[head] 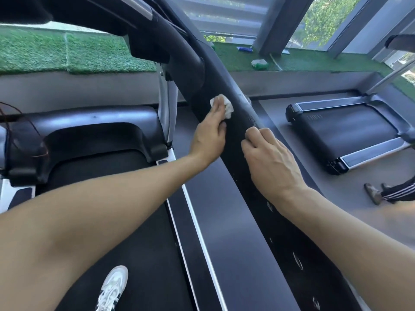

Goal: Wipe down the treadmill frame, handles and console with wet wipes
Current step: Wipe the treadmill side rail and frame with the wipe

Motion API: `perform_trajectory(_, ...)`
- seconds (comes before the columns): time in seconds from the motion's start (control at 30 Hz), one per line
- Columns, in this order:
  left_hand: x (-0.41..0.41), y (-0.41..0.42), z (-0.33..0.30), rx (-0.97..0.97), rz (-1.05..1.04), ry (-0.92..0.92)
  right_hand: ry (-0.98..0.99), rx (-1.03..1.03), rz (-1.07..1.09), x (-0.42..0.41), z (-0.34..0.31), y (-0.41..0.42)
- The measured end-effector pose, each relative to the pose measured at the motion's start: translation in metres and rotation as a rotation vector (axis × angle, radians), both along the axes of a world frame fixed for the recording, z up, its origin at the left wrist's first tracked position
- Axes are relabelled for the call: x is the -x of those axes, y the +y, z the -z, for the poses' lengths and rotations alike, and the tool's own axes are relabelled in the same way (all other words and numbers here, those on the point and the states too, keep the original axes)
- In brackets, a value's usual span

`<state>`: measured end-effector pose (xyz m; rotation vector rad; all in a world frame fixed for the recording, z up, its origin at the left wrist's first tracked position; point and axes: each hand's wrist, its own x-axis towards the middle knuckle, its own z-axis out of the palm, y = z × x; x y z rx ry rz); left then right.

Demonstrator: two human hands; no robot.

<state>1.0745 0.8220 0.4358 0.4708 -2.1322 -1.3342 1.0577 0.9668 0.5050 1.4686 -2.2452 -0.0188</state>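
Observation:
A black padded treadmill handrail (226, 90) runs diagonally from the console at the top left down to the bottom right. My left hand (210, 134) presses a crumpled white wet wipe (225, 104) against the inner side of this handrail, fingers fairly straight, thumb tucked under the wipe. My right hand (269, 160) grips the same handrail just below, its fingers curled over the rail's top. The underside of the console (139, 23) fills the upper left. The treadmill's motor cover (94, 122) and belt (125, 221) lie below my arms.
A wet wipe pack (259, 63) lies on the green turf ledge (67, 50) by the window. A second treadmill (345, 133) stands to the right, with another person's feet (377, 194) beside it. My white shoe (113, 288) stands on the belt.

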Motion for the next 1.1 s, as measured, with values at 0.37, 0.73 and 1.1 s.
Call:
perform_trajectory(0.37, 0.004, -0.01, -0.01, 0.071, -0.105, 0.089, -0.055, -0.046, 0.007, 0.002, 0.0, -0.004)
perform_trajectory(0.73, 0.0, 0.006, -0.005, 0.122, -0.232, 0.017, -0.05, -0.049, -0.009, 0.005, 0.005, -0.008)
perform_trajectory(1.1, -0.016, 0.032, 0.011, 0.036, -0.105, -0.006, -0.035, -0.062, -0.028, 0.005, 0.002, -0.012)
